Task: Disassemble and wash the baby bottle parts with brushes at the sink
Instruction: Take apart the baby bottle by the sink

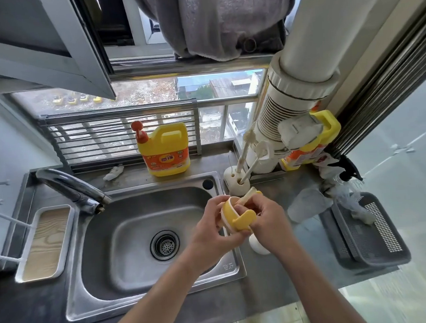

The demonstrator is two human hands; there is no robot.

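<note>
the brush [246,197] head is hidden inside the yellow collar [238,216].

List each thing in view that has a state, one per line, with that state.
left hand: gripping the yellow bottle collar
right hand: holding a cream brush handle
yellow bottle collar: off the bottle, held over the sink's right edge
brush handle: pushed into the collar
faucet: no water visible
sink: empty, drain strainer in place
detergent jug: upright, pump cap on
brush holder: upright, two brushes inside
</note>
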